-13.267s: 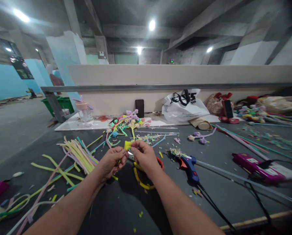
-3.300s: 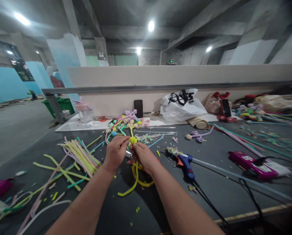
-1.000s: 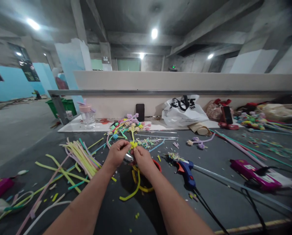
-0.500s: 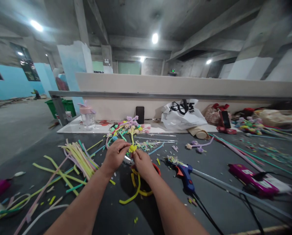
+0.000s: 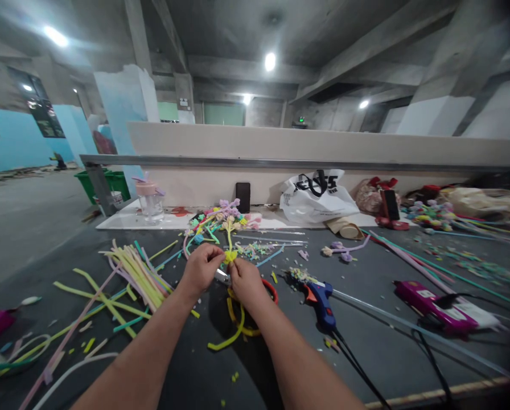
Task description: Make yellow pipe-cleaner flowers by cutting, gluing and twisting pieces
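A small yellow flower (image 5: 230, 257) of fuzzy pipe cleaner is pinched between my two hands over the table. My left hand (image 5: 201, 271) is closed, its thumb and forefinger at the flower's left side. Just below and to the right, my right hand (image 5: 247, 285) grips the flower's base. From under it a yellow pipe cleaner (image 5: 231, 342) hangs down and curls left. Scissors with red and yellow handles (image 5: 251, 332) lie beneath my hands, partly hidden by the right one; a bit of blade shows between the hands.
Left lies a bundle of pipe cleaners (image 5: 138, 270). A blue glue gun (image 5: 324, 304) with a cord rests on the right, near a magenta device (image 5: 434, 307). Finished flowers (image 5: 227, 213), a phone (image 5: 243, 197), a clear cup (image 5: 150, 202) and a white bag (image 5: 319, 199) stand behind.
The view has shifted slightly. Both hands keep their pinch on the yellow flower, with only a small movement of the fingers.
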{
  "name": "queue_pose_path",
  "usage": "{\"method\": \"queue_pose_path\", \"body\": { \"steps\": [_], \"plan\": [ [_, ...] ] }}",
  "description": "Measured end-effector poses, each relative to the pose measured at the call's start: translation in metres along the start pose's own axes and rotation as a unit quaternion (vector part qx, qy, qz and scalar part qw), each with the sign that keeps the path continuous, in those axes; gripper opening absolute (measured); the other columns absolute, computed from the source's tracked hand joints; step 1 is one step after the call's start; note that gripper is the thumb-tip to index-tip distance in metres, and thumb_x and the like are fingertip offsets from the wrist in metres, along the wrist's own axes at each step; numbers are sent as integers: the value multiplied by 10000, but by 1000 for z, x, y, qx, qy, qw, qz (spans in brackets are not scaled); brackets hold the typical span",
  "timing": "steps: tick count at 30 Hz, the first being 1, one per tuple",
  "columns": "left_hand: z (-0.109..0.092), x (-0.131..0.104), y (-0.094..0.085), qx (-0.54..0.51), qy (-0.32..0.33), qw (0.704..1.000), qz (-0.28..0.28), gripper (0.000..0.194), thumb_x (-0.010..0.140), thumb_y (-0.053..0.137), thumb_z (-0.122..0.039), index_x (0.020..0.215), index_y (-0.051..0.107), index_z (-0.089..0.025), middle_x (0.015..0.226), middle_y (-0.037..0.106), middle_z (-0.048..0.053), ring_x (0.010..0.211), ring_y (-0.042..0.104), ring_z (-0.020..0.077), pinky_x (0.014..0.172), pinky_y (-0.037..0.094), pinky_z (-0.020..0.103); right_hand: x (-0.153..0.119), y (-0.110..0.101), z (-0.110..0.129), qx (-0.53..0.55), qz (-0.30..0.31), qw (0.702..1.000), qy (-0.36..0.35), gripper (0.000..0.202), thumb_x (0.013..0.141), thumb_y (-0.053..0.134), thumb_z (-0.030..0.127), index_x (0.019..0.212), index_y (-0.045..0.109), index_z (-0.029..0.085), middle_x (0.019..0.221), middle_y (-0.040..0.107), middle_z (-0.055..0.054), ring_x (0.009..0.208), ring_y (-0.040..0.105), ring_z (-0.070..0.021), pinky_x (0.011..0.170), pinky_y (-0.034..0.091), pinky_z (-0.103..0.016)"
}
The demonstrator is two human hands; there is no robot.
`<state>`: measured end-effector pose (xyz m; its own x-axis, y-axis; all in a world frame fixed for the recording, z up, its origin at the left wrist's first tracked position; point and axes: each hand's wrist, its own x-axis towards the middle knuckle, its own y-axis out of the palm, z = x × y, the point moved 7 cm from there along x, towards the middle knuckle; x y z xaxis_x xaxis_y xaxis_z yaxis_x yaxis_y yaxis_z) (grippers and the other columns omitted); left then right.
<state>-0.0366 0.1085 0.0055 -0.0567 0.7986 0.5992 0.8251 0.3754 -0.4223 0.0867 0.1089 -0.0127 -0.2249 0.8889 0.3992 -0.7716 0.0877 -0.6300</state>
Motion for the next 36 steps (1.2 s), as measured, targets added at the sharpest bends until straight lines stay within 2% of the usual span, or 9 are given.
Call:
{"method": "queue_pose_path", "body": {
  "steps": [8, 14, 16, 18, 22, 25, 28, 32, 36],
  "plan": [
    [-12, -1, -1, -5, 7, 1000, 11, 99, 694, 546, -177, 602, 584, -183, 605, 519, -9, 629, 489, 140, 613, 365, 256, 0, 0, -5, 47, -5, 999, 16, 230, 787, 415, 151, 565, 455, 196, 566, 459, 0, 571, 396, -145, 563, 249, -261],
    [-15, 2, -1, -52, 18, 997, 49, 106, 672, 567, -164, 569, 587, -174, 612, 524, -16, 616, 486, 126, 611, 379, 246, -1, 1, -10, 174, -6, 983, 59, 211, 736, 483, 153, 531, 457, 195, 545, 426, 23, 560, 371, -133, 571, 269, -258],
    [-13, 3, -2, -72, 9, 996, 47, 102, 680, 576, -189, 581, 594, -167, 608, 533, -16, 608, 495, 122, 604, 391, 240, -2, 5, -11, 244, 11, 967, 79, 196, 736, 488, 192, 541, 463, 198, 526, 402, 36, 532, 366, -125, 553, 303, -249],
    [-10, 4, -5, -94, -6, 995, 25, 111, 725, 543, -230, 683, 618, -160, 644, 561, -9, 624, 515, 123, 614, 408, 240, -3, 10, -9, 326, 40, 939, 100, 187, 759, 463, 264, 582, 470, 203, 500, 368, 53, 480, 350, -114, 512, 338, -241],
    [-8, 3, -11, -130, -26, 991, -25, 252, 804, 449, -270, 977, 592, -155, 863, 618, 35, 752, 559, 137, 686, 436, 255, -6, 15, 1, 484, 108, 860, 118, 220, 762, 452, 391, 658, 482, 200, 530, 374, 59, 440, 339, -89, 470, 399, -237],
    [-12, 1, -9, -137, -17, 990, -18, 222, 784, 492, -258, 933, 624, -161, 906, 623, 47, 840, 570, 154, 754, 437, 266, -10, 16, 9, 561, 155, 803, 125, 217, 722, 519, 393, 670, 501, 183, 579, 409, 48, 441, 347, -73, 479, 443, -250],
    [-13, 0, -6, -131, -4, 991, -9, 170, 766, 521, -250, 844, 643, -161, 832, 625, 39, 803, 582, 156, 746, 447, 270, -12, 18, 12, 605, 187, 762, 136, 207, 719, 540, 370, 686, 529, 166, 595, 420, 40, 453, 354, -70, 497, 484, -274],
    [-12, 1, -7, -101, 17, 995, -21, 134, 763, 530, -239, 816, 626, -162, 765, 613, 25, 720, 578, 143, 679, 459, 260, -13, 23, 10, 624, 203, 741, 139, 210, 746, 551, 359, 719, 559, 151, 585, 417, 42, 461, 369, -70, 505, 516, -300],
    [-19, 2, -11, -51, 65, 996, -29, 122, 759, 537, -181, 839, 629, -168, 803, 604, 36, 756, 569, 147, 694, 463, 269, -11, 25, 7, 620, 179, 753, 129, 221, 762, 562, 382, 717, 557, 166, 558, 414, 53, 447, 376, -68, 475, 511, -278]
  ]
}}
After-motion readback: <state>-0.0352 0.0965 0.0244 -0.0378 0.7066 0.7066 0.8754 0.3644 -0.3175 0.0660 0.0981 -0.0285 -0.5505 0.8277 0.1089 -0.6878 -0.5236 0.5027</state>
